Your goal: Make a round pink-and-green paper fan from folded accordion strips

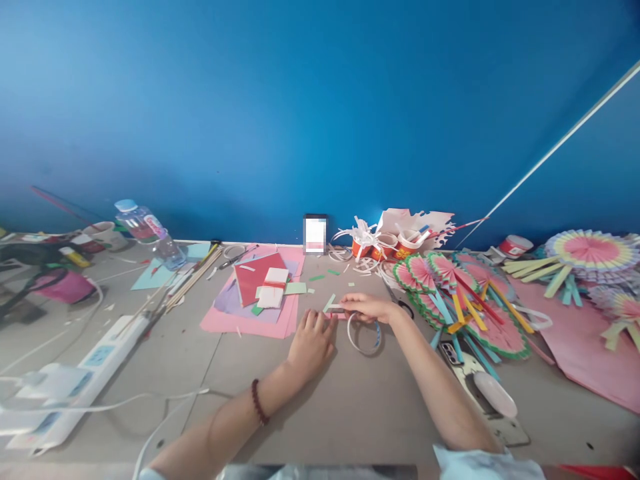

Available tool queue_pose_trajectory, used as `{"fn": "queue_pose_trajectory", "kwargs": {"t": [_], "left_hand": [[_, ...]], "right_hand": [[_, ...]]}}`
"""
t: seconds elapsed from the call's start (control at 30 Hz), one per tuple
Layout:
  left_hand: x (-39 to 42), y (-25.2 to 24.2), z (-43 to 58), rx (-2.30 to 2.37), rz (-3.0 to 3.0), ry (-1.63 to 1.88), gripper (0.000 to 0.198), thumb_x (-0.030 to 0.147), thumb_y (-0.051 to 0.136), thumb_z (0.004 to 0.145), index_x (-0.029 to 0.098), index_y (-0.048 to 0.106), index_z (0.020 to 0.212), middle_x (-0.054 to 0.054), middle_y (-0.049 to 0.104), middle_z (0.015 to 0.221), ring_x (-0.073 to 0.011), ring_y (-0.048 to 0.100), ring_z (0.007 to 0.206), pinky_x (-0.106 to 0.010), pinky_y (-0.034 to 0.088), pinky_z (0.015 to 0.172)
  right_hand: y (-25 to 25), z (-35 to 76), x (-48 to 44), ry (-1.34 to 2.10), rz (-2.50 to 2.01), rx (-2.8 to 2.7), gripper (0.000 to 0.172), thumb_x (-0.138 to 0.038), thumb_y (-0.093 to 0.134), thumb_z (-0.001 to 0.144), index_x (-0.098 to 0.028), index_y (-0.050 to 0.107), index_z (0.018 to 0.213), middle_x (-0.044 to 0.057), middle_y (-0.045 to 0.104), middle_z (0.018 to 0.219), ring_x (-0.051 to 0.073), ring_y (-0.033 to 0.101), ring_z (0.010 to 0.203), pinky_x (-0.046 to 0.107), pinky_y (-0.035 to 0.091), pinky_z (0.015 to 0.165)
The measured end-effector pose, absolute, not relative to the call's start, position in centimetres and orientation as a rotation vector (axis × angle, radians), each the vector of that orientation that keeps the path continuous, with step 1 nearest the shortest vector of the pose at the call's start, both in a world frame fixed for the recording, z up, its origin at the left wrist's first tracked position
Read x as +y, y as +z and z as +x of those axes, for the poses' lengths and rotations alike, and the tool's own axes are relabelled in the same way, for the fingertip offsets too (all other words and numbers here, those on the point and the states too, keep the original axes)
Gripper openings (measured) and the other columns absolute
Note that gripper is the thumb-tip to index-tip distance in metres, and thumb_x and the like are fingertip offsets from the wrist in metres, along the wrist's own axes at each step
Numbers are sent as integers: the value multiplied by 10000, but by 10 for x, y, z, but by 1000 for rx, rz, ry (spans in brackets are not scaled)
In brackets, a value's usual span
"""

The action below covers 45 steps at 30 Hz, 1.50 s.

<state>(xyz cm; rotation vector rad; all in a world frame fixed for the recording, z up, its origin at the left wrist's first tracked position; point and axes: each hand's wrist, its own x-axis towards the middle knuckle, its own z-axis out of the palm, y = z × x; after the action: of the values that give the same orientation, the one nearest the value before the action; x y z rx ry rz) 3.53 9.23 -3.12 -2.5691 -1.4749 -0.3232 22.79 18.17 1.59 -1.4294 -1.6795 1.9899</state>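
My left hand (311, 341) rests knuckles-up on the grey table (350, 407), its fingers curled and pressing the left end of a small strip of paper (334, 309). My right hand (369, 308) pinches the other end of that strip, fingers closed on it. A roll of tape (364, 335) hangs around or lies just under my right wrist. A bead bracelet sits on my left wrist.
Pink, purple and red paper sheets (253, 293) lie left of the hands. Folded paper fans with coloured sticks (463, 300) fill the right side. A power strip (75, 380) with cables, a water bottle (147, 233), scissors (235, 257) and orange cups (385, 245) stand around.
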Motion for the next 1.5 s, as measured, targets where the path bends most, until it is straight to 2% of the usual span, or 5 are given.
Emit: {"fn": "queue_pose_trajectory", "kwargs": {"t": [0.17, 0.3, 0.47, 0.83, 1.5], "left_hand": [[92, -31, 36, -1487, -2554, -322, 509, 171, 504, 771, 123, 457, 1276, -136, 526, 1101, -290, 450, 1067, -449, 381, 937], [95, -33, 35, -1490, -2554, -362, 482, 148, 485, 765, 98, 469, 1244, -131, 540, 1069, -276, 469, 1041, -442, 381, 942], [96, -32, 35, -1509, -2572, -370, 422, 127, 499, 744, 71, 506, 1162, -127, 554, 1017, -263, 489, 979, -433, 390, 932], [95, -30, 35, -1529, -2589, -353, 431, 123, 481, 747, 91, 485, 1176, -140, 551, 1061, -274, 486, 1005, -461, 391, 919], [94, -30, 36, -1543, -2581, -340, 451, 125, 470, 742, 100, 480, 1193, -135, 553, 1057, -272, 488, 1007, -471, 371, 943]], "right_hand": [[11, 229, 177, 1872, -1479, -1750, 289, -417, 537, 830, -150, 570, 937, 36, 654, 756, 22, 249, 401, 188, 102, 393], [4, 229, 173, 1736, -1510, -1840, 276, -416, 532, 827, -152, 596, 877, 43, 689, 790, 59, 424, 468, 168, 240, 426], [0, 222, 166, 1364, -1632, -1973, 206, -338, 552, 791, -154, 638, 756, 32, 712, 755, 123, 594, 658, 194, 397, 600], [5, 210, 161, 1025, -1818, -2150, 194, -297, 543, 774, -181, 680, 701, 12, 703, 683, 145, 624, 705, 199, 396, 616], [7, 206, 159, 1049, -1868, -2137, 173, -285, 525, 793, -188, 661, 748, 12, 706, 685, 141, 625, 653, 207, 389, 590]]}}
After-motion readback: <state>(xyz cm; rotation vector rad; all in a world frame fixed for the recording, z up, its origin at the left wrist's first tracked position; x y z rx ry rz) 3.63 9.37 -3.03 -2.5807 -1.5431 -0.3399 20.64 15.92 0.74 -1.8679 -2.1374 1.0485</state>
